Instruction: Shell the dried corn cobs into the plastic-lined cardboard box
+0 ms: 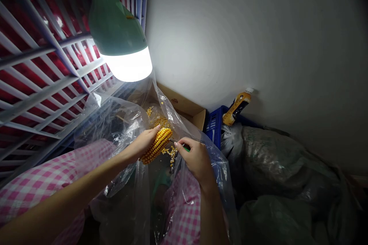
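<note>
My left hand (146,142) is wrapped round a yellow corn cob (157,146), its thumb on top near the far end. The cob is tilted, with rows of kernels still on it. In my right hand (195,155) is a green-handled tool (187,147) with a thin dark metal shaft; its fist hides most of the handle. The shaft's tip meets the cob's upper right side. Loose corn kernels (172,154) lie below the cob, and more sit behind it inside a large clear plastic bag (123,113) spread open over the lap.
A lit green lamp (123,34) hangs at upper left before a slatted plastic crate (43,53) with red contents. Behind the bag stands a cardboard box (186,109) against the wall. To the right are a blue crate (213,124), an orange-labelled bottle (237,107) and dark filled sacks (276,160).
</note>
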{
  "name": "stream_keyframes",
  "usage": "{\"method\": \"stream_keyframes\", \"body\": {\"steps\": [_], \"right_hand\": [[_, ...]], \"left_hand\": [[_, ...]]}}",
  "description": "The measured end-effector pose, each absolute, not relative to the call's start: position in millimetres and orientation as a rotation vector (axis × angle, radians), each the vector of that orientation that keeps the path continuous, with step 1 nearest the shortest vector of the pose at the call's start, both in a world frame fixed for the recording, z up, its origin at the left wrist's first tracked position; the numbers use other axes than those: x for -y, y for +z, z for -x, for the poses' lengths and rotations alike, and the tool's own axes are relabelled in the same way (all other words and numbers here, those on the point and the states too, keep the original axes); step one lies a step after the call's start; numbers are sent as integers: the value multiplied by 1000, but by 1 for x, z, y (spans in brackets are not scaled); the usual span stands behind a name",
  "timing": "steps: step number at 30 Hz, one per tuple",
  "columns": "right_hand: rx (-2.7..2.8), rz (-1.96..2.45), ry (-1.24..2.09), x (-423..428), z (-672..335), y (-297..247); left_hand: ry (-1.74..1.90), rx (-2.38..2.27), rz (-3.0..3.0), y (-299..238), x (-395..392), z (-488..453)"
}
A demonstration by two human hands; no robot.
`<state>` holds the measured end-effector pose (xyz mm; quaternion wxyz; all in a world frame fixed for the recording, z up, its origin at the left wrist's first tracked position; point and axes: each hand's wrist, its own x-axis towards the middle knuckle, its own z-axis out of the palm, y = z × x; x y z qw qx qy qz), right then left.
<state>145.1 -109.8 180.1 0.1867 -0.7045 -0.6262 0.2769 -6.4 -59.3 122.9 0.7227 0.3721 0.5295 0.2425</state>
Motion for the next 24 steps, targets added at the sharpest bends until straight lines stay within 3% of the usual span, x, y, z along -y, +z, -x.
{"method": "stream_keyframes", "body": {"steps": [11,17,24], "right_hand": [[1762,1988,794,109,-137,172],[1693,1962,803,105,-135,165],[1736,2067,661,104,-128,165]], "left_hand": [[554,-1203,-839,115,63,7],[496,-1116,-549,115,69,2],[590,-1202,-440,116,69,-2]]}}
